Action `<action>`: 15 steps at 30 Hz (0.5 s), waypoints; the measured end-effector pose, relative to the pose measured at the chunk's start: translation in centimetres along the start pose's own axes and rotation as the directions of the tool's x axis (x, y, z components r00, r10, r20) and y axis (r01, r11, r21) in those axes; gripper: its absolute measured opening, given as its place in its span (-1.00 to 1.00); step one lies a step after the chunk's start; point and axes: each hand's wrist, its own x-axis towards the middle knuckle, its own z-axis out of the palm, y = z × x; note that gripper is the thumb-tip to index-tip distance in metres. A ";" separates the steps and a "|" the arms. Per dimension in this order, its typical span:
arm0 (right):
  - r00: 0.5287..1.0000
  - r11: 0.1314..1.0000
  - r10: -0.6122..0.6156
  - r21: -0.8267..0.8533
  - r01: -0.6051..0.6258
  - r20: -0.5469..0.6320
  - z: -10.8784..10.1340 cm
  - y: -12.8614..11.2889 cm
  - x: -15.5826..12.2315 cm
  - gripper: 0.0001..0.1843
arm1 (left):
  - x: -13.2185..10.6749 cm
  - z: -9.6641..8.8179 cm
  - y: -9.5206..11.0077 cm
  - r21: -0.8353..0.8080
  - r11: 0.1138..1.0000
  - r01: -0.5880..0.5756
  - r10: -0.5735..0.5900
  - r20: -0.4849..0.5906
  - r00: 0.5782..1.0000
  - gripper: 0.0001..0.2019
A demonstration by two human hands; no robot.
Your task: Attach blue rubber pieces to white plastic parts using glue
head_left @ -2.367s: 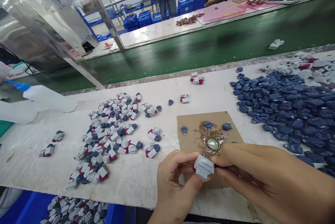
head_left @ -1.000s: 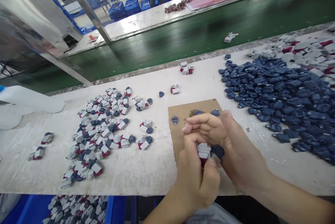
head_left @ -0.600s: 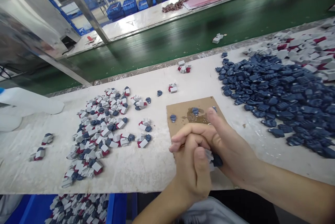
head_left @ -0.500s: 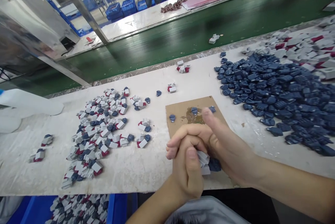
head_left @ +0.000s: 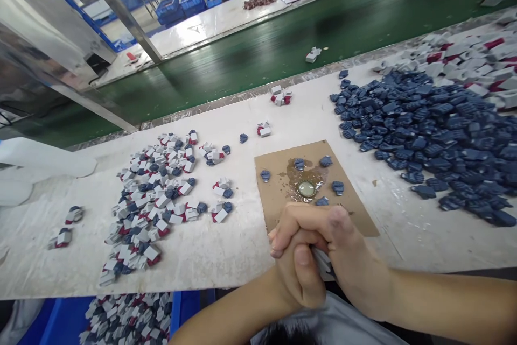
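Note:
My left hand [head_left: 301, 275] and my right hand [head_left: 343, 259] are clasped together at the near edge of the white table [head_left: 226, 259], fingers wrapped round one small grey and blue plastic piece [head_left: 322, 262]; only a sliver of it shows between them. Just beyond my knuckles lies a brown cardboard sheet [head_left: 274, 194] with a shiny wet patch and a small round cap [head_left: 306, 189]. Several loose blue parts [head_left: 337, 187] rest on the cardboard around the cap.
A heap of joined grey, red and blue pieces [head_left: 157, 199] lies at the left. A large pile of blue parts [head_left: 428, 129] and grey parts [head_left: 476, 62] fills the right. A green conveyor belt [head_left: 283, 49] runs behind. A blue bin [head_left: 121, 323] of pieces sits below the table edge.
My hands went from holding the grey piece and blue part apart over the cardboard to pressing them together in a clasp. They drew back to the table edge, uncovering the cap.

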 end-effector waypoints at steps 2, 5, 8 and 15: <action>1.000 1.000 -0.022 0.003 0.022 -0.019 0.2 0.6 0.1 -0.24 | 0.1 -0.2 0.0 0.066 0.995 -0.075 0.075 0.012 0.997 -0.57; 0.999 1.000 0.022 0.012 -0.021 -0.029 0.0 1.1 1.0 -0.25 | 1.6 -1.9 0.0 0.189 0.972 -0.140 0.120 0.115 0.986 -0.53; 0.981 0.991 0.005 -0.132 -0.032 -0.195 -1.4 1.3 2.2 -0.33 | 3.7 -5.3 -0.6 0.415 0.876 -0.246 0.174 0.205 0.963 -0.57; 0.853 0.904 -0.010 -0.370 -0.216 -0.521 -6.6 1.6 3.2 -0.49 | 5.8 -11.5 -3.9 0.924 0.131 -0.359 0.148 0.340 0.929 -0.80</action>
